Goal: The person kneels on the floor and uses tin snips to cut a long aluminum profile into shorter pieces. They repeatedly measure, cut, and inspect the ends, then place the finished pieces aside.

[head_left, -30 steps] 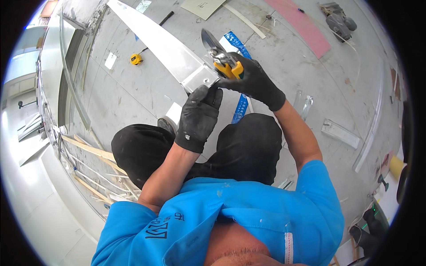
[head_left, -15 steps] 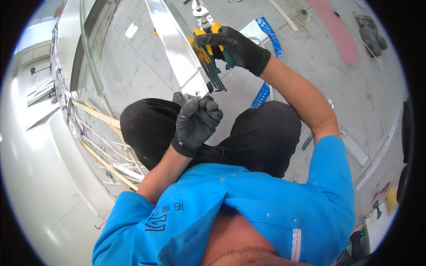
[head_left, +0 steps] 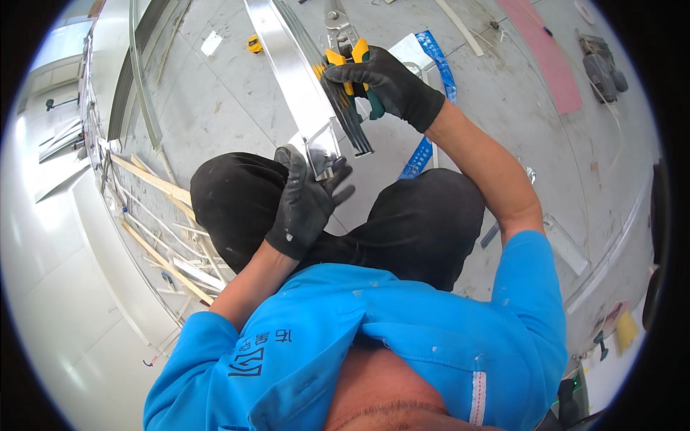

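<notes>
Fingers [head_left: 332, 188] of our left hand [head_left: 305, 205], in a black glove, curl around the near end of the metal channel [head_left: 298, 86] and pinch it just above our knees. Our right hand [head_left: 381, 86], gloved the same, is closed tight around the yellow handles of the snips [head_left: 343, 44], whose grey blades point up and away from us. The snips sit right beside the channel's right edge, touching or nearly so; we cannot tell whether the blades bite into the metal. A darker strip [head_left: 352, 122] of metal hangs down from under the right hand, alongside the channel.

The channel runs from our left hand up toward the top of the view, tilted slightly left, held over the grey floor [head_left: 215, 115]. Below it are our black trousers [head_left: 417, 223] and blue shirt [head_left: 374, 337]. A blue level [head_left: 431, 108] lies on the floor behind the right forearm. A small yellow tape measure [head_left: 254, 46] lies on the floor, left of the channel. Wooden and metal strips [head_left: 158, 237] lie piled by the wall at our left. A pink board [head_left: 550, 57] lies far right.
</notes>
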